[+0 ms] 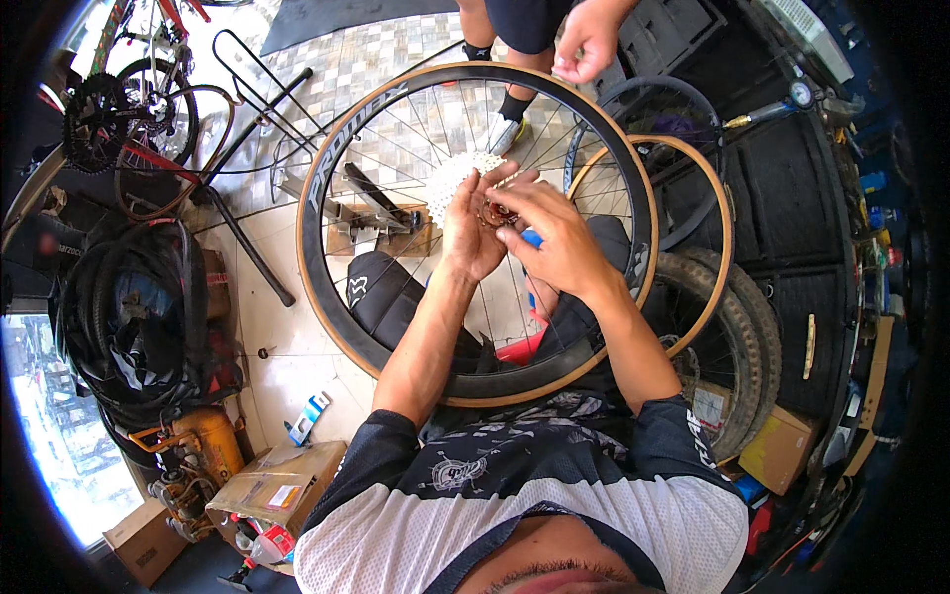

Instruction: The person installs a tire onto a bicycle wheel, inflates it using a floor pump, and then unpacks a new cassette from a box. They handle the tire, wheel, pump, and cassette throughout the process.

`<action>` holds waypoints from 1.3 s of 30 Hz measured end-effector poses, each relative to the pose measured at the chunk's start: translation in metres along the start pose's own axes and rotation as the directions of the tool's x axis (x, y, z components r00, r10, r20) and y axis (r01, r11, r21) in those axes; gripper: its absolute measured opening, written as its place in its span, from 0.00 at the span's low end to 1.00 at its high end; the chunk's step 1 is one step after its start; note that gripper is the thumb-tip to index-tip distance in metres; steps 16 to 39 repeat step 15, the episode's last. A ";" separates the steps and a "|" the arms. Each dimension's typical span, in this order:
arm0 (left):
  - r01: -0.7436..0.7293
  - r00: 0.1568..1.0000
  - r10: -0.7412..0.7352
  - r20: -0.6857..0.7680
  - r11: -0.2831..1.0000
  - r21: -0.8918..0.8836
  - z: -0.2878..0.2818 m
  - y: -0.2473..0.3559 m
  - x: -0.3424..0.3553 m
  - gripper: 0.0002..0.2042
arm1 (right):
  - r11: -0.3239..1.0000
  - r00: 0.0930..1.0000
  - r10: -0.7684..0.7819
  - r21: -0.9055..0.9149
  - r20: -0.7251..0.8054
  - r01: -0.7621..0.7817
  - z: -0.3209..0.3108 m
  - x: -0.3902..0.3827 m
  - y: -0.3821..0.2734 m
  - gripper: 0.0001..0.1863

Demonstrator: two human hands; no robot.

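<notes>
A small dark reddish-brown ring [498,214], perhaps a sprocket or lockring, sits between my two hands above the wheel. My left hand [473,233] has its palm turned up, fingers reaching behind the ring and supporting it. From the right, my right hand [554,238] bends over it, thumb and fingers closed on its edge; they partly cover it. Just beyond my fingertips is a silver cassette [457,185] at the hub. The bicycle wheel [315,203], with black rim and tan tyre, lies across my lap, its hub hidden by my hands.
Facing me stands another person, whose hand [588,45] hangs over the wheel's far edge. A metal stand on a wooden base [421,243] shows through the spokes. More wheels [727,218] lean at the right; a cardboard box [282,485] and inner tubes [129,327] are left.
</notes>
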State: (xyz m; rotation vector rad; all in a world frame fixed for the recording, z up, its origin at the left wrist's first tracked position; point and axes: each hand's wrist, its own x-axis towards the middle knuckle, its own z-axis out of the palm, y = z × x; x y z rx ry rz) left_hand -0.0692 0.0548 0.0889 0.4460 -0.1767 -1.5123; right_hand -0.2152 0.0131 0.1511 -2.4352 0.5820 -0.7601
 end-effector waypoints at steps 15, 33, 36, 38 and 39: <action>0.136 0.987 -0.139 0.077 0.990 0.035 -0.012 0.008 0.002 0.43 | 0.967 0.967 0.249 0.034 0.046 -0.251 -0.024 0.008 0.022 0.16; 0.136 0.987 -0.139 0.077 0.990 0.035 -0.012 0.008 0.002 0.43 | 0.967 0.967 0.249 0.034 0.046 -0.251 -0.024 0.008 0.022 0.16; 0.136 0.987 -0.139 0.077 0.990 0.035 -0.012 0.008 0.002 0.43 | 0.967 0.967 0.249 0.034 0.046 -0.251 -0.024 0.008 0.022 0.16; 0.136 0.987 -0.139 0.077 0.990 0.035 -0.012 0.008 0.002 0.43 | 0.967 0.967 0.249 0.034 0.046 -0.251 -0.024 0.008 0.022 0.16; 0.136 0.987 -0.139 0.077 0.990 0.035 -0.012 0.008 0.002 0.43 | 0.967 0.967 0.249 0.034 0.046 -0.251 -0.024 0.008 0.022 0.16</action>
